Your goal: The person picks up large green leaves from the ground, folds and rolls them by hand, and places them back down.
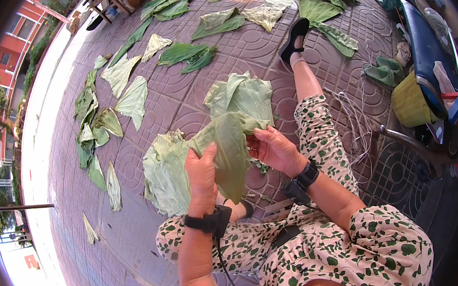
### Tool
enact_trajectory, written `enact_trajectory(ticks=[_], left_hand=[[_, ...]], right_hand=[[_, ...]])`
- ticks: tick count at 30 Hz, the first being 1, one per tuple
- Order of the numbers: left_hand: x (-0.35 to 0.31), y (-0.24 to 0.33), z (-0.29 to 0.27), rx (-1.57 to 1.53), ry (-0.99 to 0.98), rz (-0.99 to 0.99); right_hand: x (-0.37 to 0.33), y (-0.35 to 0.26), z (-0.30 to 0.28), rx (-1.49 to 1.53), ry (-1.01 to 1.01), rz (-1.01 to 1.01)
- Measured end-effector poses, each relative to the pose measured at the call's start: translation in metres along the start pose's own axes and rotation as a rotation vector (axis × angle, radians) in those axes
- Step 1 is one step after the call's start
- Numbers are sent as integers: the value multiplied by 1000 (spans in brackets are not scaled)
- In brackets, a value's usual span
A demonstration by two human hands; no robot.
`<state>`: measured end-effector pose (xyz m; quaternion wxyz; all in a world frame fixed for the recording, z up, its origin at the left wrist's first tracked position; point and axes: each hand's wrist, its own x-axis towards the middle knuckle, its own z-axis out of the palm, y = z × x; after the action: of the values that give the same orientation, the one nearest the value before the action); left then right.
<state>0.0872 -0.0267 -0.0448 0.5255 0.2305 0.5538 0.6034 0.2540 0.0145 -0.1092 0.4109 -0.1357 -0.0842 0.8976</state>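
A large green leaf [229,151], limp and folded, hangs between my two hands over the paving. My left hand [202,171] pinches its left side, thumb on top. My right hand [276,150] grips the leaf's right end with thumb and fingers closed; part of those fingers is hidden behind the leaf. Just beneath and to the left lies a pile of pale green leaves [166,174] on the ground. Beyond my hands sits a second pile of flattened leaves [240,97]. Both wrists wear black bands with small boxes.
Many drying leaves [186,55] are spread over the patterned paving ahead and left. My outstretched leg ends in a black shoe [295,41]. At right are tangled white strings [352,124], green slippers [385,72], a yellow basket [411,101] and a curved metal frame [410,140].
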Motion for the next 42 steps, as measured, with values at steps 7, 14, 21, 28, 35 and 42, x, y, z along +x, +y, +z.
enact_trajectory(ticks=[7,14,21,28,35,42], left_hand=[[3,-5,-3,177,-9,98],[5,-14,-6,314,-82,80],[7,-19,-10,296,-191,-45],[1,-19,-2,359,-337,-229],[-1,-32,-8,327,-369,-327],[11,-44,-12,327,-319,-303]], right_hand=[[1,4,-2,-96,-27,-19],[0,5,4,-130,-68,-36],[6,8,-13,-88,18,-14],[1,-2,2,6,214,-89],[6,4,-33,-7,225,-115],[4,3,-65,-110,139,-86]])
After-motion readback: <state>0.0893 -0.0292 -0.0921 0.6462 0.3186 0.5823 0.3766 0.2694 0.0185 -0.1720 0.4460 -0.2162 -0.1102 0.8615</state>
